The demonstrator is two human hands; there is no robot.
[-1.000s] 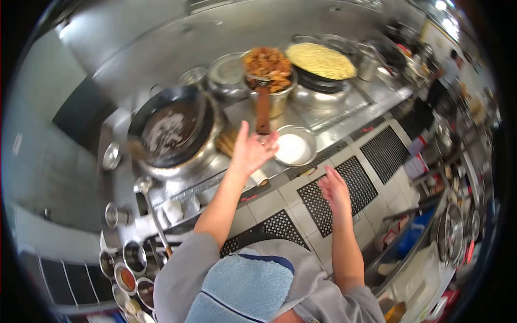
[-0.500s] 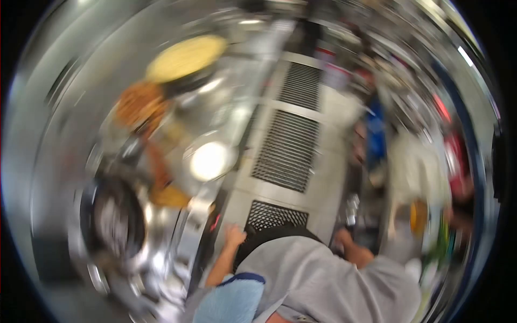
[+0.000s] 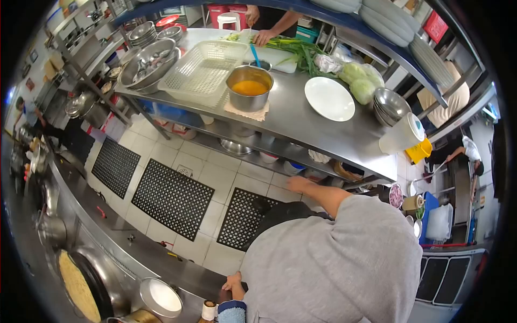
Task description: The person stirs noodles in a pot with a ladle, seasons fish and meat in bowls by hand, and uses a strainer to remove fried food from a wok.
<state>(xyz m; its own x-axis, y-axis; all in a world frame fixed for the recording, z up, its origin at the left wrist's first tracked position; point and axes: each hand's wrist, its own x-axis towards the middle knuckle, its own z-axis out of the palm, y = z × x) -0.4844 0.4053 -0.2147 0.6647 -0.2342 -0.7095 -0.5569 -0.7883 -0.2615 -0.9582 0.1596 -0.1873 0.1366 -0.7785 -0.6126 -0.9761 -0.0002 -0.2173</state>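
Observation:
My left hand (image 3: 234, 281) hangs low beside the edge of the stove counter (image 3: 188, 269), its fingers loosely apart and nothing visible in them. Close by are a bottle with a pale cap (image 3: 209, 308) and a blue cloth (image 3: 231, 312) against my sleeve. My right hand (image 3: 298, 184) reaches out below the edge of the steel table, fingers loosely extended and without a visible object. On that table stand a steel pot (image 3: 249, 99) holding orange liquid, a white plate (image 3: 329, 99) and a white plastic crate (image 3: 180, 81).
A pan with a yellow flat food (image 3: 78, 288) and a bowl of white contents (image 3: 161, 297) sit on the stove side. Black mats (image 3: 172, 198) cover the aisle floor. Across the table (image 3: 291, 116), another person's hands (image 3: 264, 36) work at green onions (image 3: 307, 54). Plates fill the overhead shelf (image 3: 377, 29).
My view has swung right, from the stove side toward the steel table, and is sharper now. Both hands stay low at my sides, with nothing visibly picked up.

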